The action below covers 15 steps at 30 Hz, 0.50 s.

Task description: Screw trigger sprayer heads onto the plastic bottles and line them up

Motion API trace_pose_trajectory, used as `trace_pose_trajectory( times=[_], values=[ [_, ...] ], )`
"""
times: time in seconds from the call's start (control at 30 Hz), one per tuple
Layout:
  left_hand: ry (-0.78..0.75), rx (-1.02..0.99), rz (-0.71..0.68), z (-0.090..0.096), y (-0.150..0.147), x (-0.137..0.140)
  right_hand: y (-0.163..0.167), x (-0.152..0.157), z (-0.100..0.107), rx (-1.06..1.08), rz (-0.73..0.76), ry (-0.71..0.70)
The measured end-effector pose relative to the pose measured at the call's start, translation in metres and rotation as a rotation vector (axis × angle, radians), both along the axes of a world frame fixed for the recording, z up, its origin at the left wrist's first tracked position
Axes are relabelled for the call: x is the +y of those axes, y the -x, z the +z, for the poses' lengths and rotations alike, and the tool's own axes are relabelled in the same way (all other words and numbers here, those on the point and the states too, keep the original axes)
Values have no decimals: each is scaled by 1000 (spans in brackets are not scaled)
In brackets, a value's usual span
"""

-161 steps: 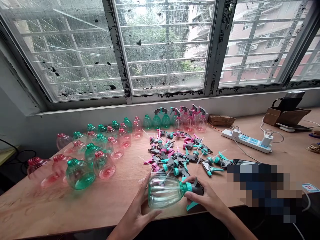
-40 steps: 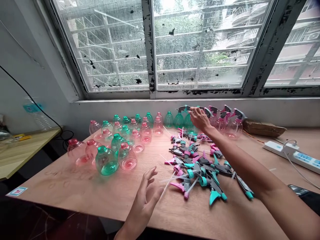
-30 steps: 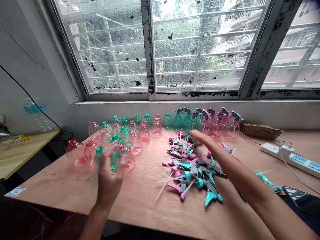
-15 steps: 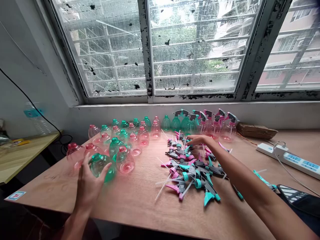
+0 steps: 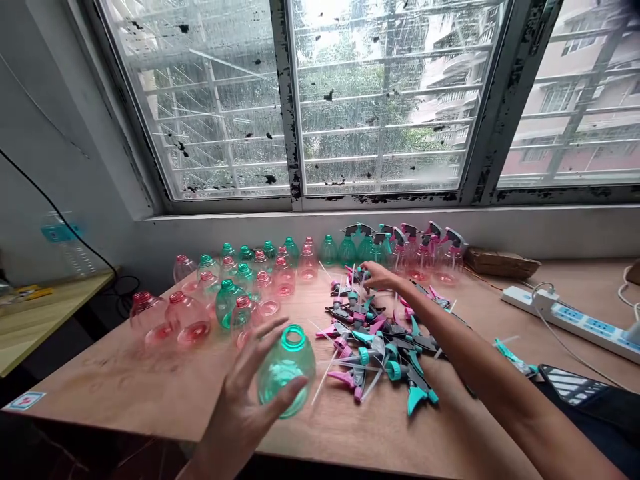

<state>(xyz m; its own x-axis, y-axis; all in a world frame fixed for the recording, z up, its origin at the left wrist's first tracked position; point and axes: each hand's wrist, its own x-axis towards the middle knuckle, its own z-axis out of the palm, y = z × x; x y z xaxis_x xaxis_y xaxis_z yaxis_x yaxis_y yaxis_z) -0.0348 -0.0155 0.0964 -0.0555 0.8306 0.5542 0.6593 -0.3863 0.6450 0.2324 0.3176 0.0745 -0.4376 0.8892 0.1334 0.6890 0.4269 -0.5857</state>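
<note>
My left hand (image 5: 245, 393) is wrapped round a green see-through bottle (image 5: 286, 367), upright and with its neck uncapped, above the front of the table. At the far side of a heap of pink, teal and grey spray trigger heads (image 5: 380, 343), my right hand (image 5: 379, 275) has its fingers bent down on a dark spray trigger head (image 5: 359, 275). The fingertips are partly hidden there. Thin white dip tubes stick out of the heap. To the left stand several uncapped pink bottles (image 5: 188, 317) and green bottles (image 5: 229, 301).
Along the window wall stand several bottles with spray heads fitted (image 5: 365, 247). A brown package (image 5: 501, 263), a white power strip (image 5: 570, 317) with a cable and a dark phone (image 5: 575, 387) lie on the right. The wooden table (image 5: 125, 393) has its front edge below.
My left hand has carried the green bottle from the bottle group rightward and nearer to me. My right hand has stayed at the heap's far side, its fingers now bent further down.
</note>
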Motion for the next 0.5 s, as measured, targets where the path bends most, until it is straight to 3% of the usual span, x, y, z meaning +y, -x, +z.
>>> trace_pose_trajectory(
  times=[0.13,0.23,0.33,0.43,0.5],
  values=[
    [66,-168,-85,-3,-21,10,-11,-16,31,319,-43,-125],
    [43,-175,-115,5,-33,17,-27,-47,62,554,-49,-216],
    [0,-60,-176,16,-44,25,-46,-108,91,758,-44,-298],
    [-53,67,-251,23,-53,31,-65,-187,109,1158,68,-226],
    [-72,130,-288,24,-59,33,-78,-232,113,1335,36,-180]
  ],
)
